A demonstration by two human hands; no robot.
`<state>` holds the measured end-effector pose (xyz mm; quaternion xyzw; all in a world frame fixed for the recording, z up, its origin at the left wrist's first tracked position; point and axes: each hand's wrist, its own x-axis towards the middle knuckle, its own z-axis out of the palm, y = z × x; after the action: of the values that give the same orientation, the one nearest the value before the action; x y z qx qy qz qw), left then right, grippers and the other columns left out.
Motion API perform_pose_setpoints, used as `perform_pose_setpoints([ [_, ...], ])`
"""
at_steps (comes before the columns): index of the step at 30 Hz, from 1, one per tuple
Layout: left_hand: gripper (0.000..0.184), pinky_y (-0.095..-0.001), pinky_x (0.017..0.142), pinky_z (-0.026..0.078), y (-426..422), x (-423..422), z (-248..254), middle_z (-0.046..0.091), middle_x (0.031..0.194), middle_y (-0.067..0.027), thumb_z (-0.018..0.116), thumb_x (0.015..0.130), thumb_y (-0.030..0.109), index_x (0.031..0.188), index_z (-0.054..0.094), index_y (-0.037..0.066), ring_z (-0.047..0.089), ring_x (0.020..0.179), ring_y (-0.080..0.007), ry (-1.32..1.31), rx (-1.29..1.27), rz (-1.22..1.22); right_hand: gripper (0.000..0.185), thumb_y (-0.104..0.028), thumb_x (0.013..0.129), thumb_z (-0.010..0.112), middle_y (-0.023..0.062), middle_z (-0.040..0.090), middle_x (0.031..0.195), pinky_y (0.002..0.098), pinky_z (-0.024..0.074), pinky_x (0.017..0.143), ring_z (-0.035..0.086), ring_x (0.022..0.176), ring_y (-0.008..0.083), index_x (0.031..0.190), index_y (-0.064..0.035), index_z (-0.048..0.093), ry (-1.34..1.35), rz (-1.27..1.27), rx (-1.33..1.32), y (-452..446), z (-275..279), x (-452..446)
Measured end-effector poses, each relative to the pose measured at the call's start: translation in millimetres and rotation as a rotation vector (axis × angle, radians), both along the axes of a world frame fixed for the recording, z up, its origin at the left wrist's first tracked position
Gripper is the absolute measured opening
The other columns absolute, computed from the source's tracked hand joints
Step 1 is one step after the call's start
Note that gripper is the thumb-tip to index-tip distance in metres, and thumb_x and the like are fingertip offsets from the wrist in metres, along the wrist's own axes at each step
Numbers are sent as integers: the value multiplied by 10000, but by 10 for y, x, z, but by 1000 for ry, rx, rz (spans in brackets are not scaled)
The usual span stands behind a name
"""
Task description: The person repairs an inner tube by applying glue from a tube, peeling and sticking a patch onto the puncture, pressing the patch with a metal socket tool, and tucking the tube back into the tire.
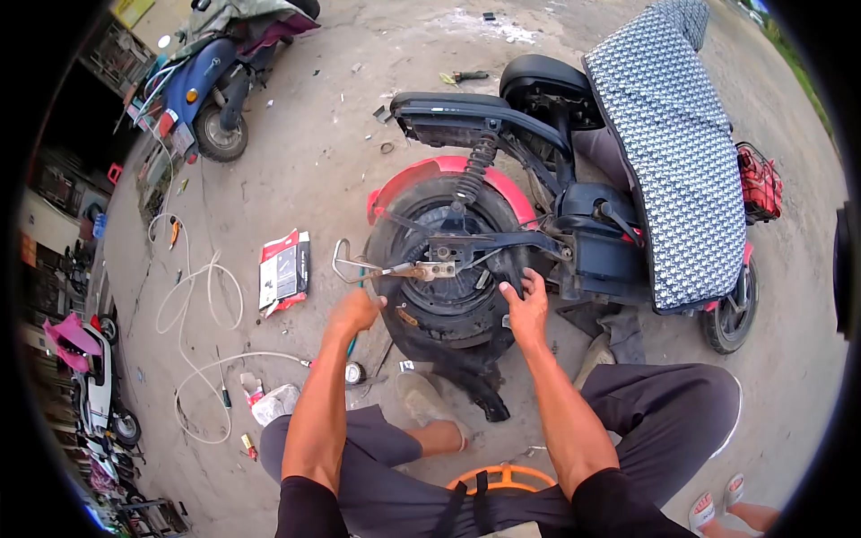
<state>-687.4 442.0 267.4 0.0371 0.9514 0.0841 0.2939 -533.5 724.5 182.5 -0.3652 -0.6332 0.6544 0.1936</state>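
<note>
A scooter lies on its side in front of me, its rear tyre (384, 242) facing up around a dark wheel rim. My left hand (356, 311) is closed at the tyre's left edge, with the thumb against the rubber; what the fingers hold is hidden. At the right edge of the tyre is my right hand (527, 312), thumb and fingers apart. Black rubber (480, 386) hangs loose from the wheel's near side. A metal bracket (438, 269) crosses the wheel centre, and a bent metal stand (345, 260) projects left from it.
A pressure gauge (355, 372) and pale hose (211, 269) lie left, near a red and white box (285, 272). An orange stool frame (502, 477) is beneath me. A blue scooter (202, 94) stands behind. Another person's feet (717, 507) show at lower right.
</note>
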Motion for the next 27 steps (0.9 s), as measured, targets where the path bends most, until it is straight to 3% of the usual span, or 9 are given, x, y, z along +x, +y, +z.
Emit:
perform_pose_setpoints([
  [4, 328, -497, 815, 543, 465, -268, 781, 744, 935, -239, 660, 978, 310, 1018, 743, -4, 721, 920, -418, 396, 160, -235, 645, -209, 948, 765, 188, 570, 1373, 383, 481, 1048, 611, 1206, 285, 1478, -3, 460, -1, 13, 152, -240, -300, 315],
  [5, 310, -495, 823, 539, 608, -358, 819, 747, 939, -232, 658, 978, 294, 1032, 750, 2, 719, 932, -419, 397, 209, -266, 529, -228, 968, 742, 175, 649, 1249, 371, 512, 964, 651, 1086, 265, 1388, 21, 537, -4, -62, 305, -328, -331, 376],
  [8, 296, -490, 832, 534, 933, -595, 721, 743, 946, -234, 681, 962, 253, 1080, 746, -10, 719, 947, -412, 389, 325, -447, 435, -226, 973, 712, 181, 699, 1105, 445, 516, 909, 681, 991, 338, 1294, 43, 596, -180, 67, 66, -308, -509, 608],
  [9, 299, -479, 850, 538, 1037, -664, 639, 748, 974, -230, 689, 954, 241, 1105, 745, -12, 721, 965, -404, 367, 333, -449, 353, -239, 995, 679, 173, 712, 967, 438, 513, 863, 682, 936, 299, 1176, 62, 643, -221, 62, 131, -300, -579, 658],
  [13, 346, -431, 927, 546, 1343, -1123, -35, 764, 1097, -207, 722, 928, 192, 1196, 730, -27, 728, 1045, -347, 228, 444, -465, 283, -196, 1003, 647, 159, 697, 868, 393, 511, 806, 655, 832, 232, 1145, 48, 670, -122, 75, 12, -44, -199, 482],
  [16, 375, -376, 965, 547, 1392, -1418, -84, 770, 1159, -176, 769, 884, 99, 1229, 730, -43, 722, 1092, -257, -56, 530, -471, 255, -169, 996, 635, 132, 707, 870, 387, 516, 779, 653, 805, 214, 1162, 19, 681, -96, 88, 160, 177, -83, 217],
  [21, 336, -403, 953, 533, 1295, -1538, -244, 779, 1085, -193, 806, 837, 151, 1120, 771, -26, 731, 1043, -321, -124, 695, -434, 258, -163, 983, 633, 118, 725, 925, 375, 513, 841, 662, 870, 208, 1178, -3, 688, -147, 144, 106, 290, -135, 37],
  [24, 322, -419, 874, 561, 1373, -1431, -89, 763, 1019, -217, 731, 866, 151, 1096, 736, -73, 731, 951, -318, 55, 449, -429, 270, -172, 989, 630, 109, 729, 925, 364, 511, 836, 660, 872, 186, 1173, 17, 688, -136, 239, 112, 279, -181, 74],
  [27, 314, -499, 820, 557, 1258, -1421, -247, 736, 1000, -269, 627, 872, 202, 986, 712, -78, 716, 912, -421, 815, 194, -506, 455, -145, 947, 711, 120, 727, 1016, 340, 524, 854, 675, 918, 179, 1366, -21, 581, -102, 229, -46, 144, 53, 27],
])
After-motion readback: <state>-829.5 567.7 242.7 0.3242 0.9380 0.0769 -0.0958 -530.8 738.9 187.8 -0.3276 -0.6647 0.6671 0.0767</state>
